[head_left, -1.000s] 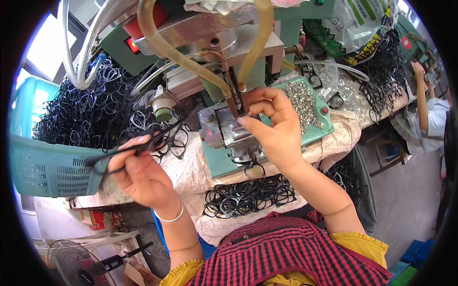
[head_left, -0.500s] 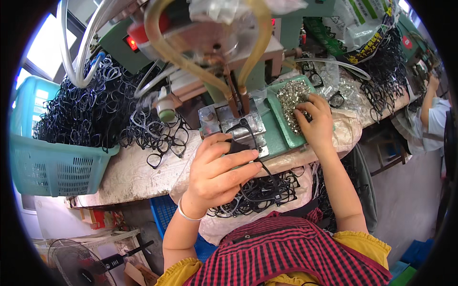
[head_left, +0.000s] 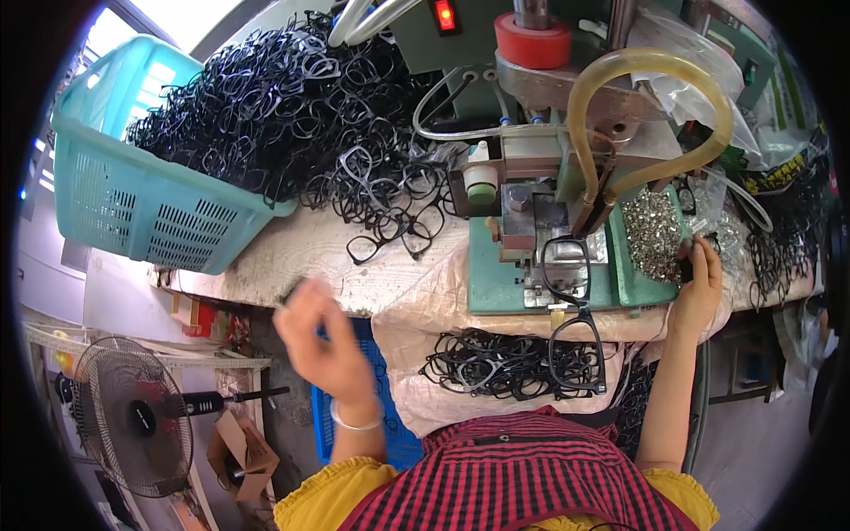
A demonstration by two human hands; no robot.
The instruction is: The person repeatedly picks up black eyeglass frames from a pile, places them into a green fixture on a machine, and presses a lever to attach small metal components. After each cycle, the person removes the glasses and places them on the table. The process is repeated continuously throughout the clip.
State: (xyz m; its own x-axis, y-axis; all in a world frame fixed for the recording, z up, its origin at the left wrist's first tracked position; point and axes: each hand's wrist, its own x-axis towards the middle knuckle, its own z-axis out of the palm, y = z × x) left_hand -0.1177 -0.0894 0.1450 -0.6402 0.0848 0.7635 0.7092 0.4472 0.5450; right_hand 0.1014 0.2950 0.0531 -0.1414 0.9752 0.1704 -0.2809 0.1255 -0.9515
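A black eyeglass frame (head_left: pixel 575 347) rests at the machine's metal fixture (head_left: pixel 549 265), one rim under the two copper-coloured tips (head_left: pixel 591 212) and the other hanging over the bench edge. Neither hand touches it. My left hand (head_left: pixel 323 341) is off to the left, in the air before the bench edge, smeared by motion; something dark shows at its fingertips. At the right edge of the green tray (head_left: pixel 651 292), which holds many small metal pieces (head_left: pixel 653 234), my right hand (head_left: pixel 699 283) has its fingers bent together. A dark bit shows at those fingers; what they hold is unclear.
A big heap of black eyeglass frames (head_left: pixel 274 115) lies behind and in a turquoise basket (head_left: pixel 168 217) at left. More frames (head_left: pixel 496 365) lie on cloth below the bench edge. A yellowish hose (head_left: pixel 651 57) loops above the fixture. A fan (head_left: pixel 133 416) stands at lower left.
My left hand has let go of the eyeglass frame and swung left, away from the machine. My right hand has drawn back from the metal pieces to the tray's edge. The view has shifted left.
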